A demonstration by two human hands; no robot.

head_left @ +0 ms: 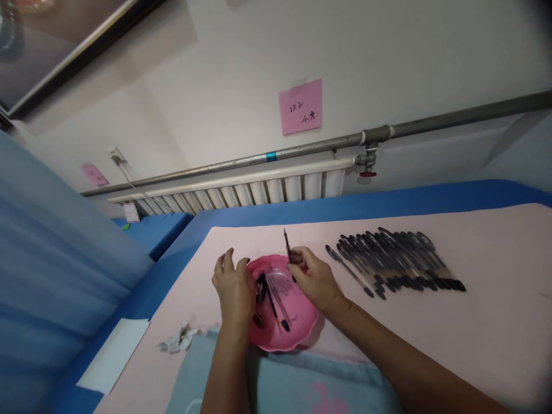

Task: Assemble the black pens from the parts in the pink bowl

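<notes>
— What's the right hand (316,280) doing?
— Its fingers pinch a pen part (287,247) upright over the pink bowl (302,330) on the table (495,322).
— And the left hand (234,287)?
— It's curled at the bowl's rim; whether it grips anything, I cannot tell. Finished pens (394,261) lie right.
</notes>
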